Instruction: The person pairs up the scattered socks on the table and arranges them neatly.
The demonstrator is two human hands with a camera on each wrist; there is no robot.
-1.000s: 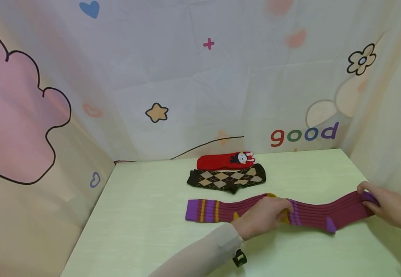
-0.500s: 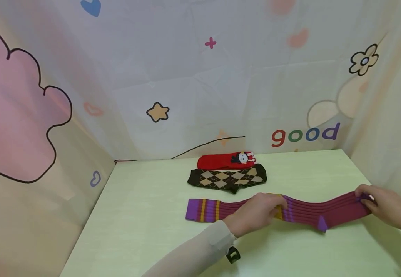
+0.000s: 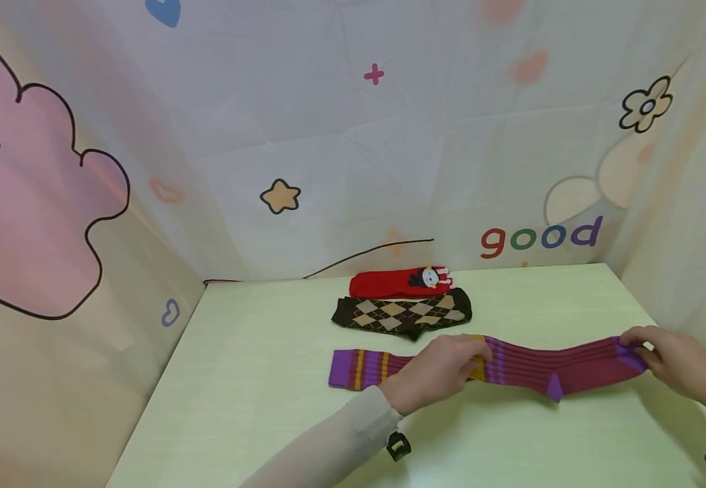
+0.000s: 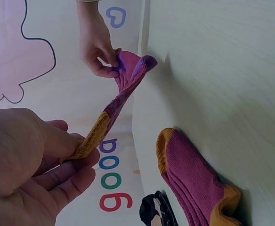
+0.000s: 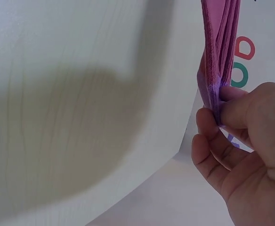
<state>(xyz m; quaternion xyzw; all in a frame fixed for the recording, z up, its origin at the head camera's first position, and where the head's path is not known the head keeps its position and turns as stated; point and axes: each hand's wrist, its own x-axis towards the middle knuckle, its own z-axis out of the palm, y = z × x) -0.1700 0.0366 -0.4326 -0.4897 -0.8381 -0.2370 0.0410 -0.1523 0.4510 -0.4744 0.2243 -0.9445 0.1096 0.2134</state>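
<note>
A burgundy ribbed sock [image 3: 530,367] with a mustard cuff, purple stripes, purple heel and purple toe is stretched between both hands, above the table. My left hand [image 3: 435,369] pinches its mustard cuff [image 4: 93,139] between thumb and fingers. At the other end, my right hand [image 3: 673,356] pinches the purple toe [image 5: 212,96]. A second burgundy sock [image 3: 343,369] lies flat on the table, with a purple, yellow-striped cuff; its mustard toe and heel show in the left wrist view. In the head view the left hand hides much of it.
Behind lie a dark argyle sock [image 3: 392,314] and a red sock [image 3: 380,285] with a cartoon figure, close together. The pale table [image 3: 249,379] meets a printed curtain [image 3: 341,156] at the back and sides.
Both hands have moved left, the left one further, carrying the upper burgundy sock with them and lifting it slightly. The other socks have stayed in place.
</note>
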